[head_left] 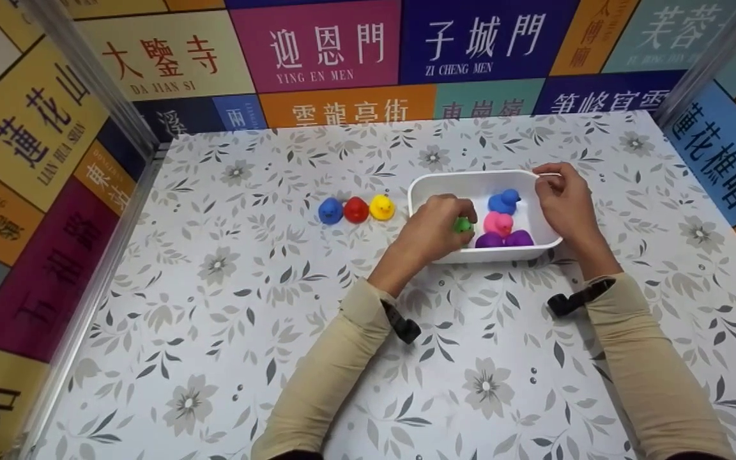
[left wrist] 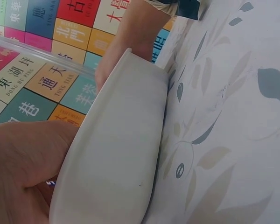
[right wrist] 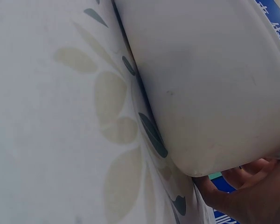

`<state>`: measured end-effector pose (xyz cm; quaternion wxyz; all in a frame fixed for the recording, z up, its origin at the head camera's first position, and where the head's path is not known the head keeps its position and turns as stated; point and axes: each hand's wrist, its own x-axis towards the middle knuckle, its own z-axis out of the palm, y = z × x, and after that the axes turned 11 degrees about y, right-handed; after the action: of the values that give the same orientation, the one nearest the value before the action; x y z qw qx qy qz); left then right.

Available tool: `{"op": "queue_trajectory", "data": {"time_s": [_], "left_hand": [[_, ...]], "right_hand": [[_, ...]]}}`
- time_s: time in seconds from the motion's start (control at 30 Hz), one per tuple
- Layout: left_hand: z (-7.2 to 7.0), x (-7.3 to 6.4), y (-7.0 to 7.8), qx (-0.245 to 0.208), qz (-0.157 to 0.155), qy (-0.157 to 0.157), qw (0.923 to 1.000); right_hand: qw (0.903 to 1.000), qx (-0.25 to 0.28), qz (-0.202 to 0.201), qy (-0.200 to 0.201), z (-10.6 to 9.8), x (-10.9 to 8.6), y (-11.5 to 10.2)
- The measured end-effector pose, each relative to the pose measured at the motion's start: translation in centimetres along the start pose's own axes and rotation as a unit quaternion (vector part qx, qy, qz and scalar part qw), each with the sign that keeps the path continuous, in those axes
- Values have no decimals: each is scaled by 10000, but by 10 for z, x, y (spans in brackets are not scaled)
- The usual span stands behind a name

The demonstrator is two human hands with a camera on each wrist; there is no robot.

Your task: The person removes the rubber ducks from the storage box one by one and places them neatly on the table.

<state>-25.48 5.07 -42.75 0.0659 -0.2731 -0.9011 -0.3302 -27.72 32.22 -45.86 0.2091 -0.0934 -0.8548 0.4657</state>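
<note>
A white plastic bin [head_left: 492, 255] stands on the table, toward the right in the head view. Over its left part my left hand [head_left: 437, 223] reaches in and pinches a small green rubber duck [head_left: 463, 225], partly hidden by the fingers. My right hand [head_left: 567, 201] grips the bin's right end at the rim; in the right wrist view, fingers [right wrist: 212, 193] curl round its far end. Inside the bin lie a blue duck [head_left: 503, 202], a pink duck [head_left: 497, 223] and two purple toys [head_left: 490, 240]. The bin's wall [left wrist: 116, 126] hides the left fingertips in the left wrist view.
Left of the bin, a second blue duck [head_left: 330, 211], a red duck [head_left: 356, 209] and a yellow duck [head_left: 381, 207] stand in a row. A floral cloth [head_left: 214, 332] covers the table. Panels with large lettering [head_left: 317, 48] border the back and sides.
</note>
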Motion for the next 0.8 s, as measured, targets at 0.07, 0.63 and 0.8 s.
{"op": "queue_trajectory", "data": {"time_s": [0.07,0.63,0.8], "left_hand": [[0,0,-1,-54,86,58,9999],[-14,-9,-1,-449,387,617,9963],[-20,-16,-7,-421,519,838,9942]], "right_hand": [[10000,-46,12,-13,0,0,0],[9998,-117,126,-111,-1,0,-1],[9999,-20,86,-100,-1,-2,-1]]}}
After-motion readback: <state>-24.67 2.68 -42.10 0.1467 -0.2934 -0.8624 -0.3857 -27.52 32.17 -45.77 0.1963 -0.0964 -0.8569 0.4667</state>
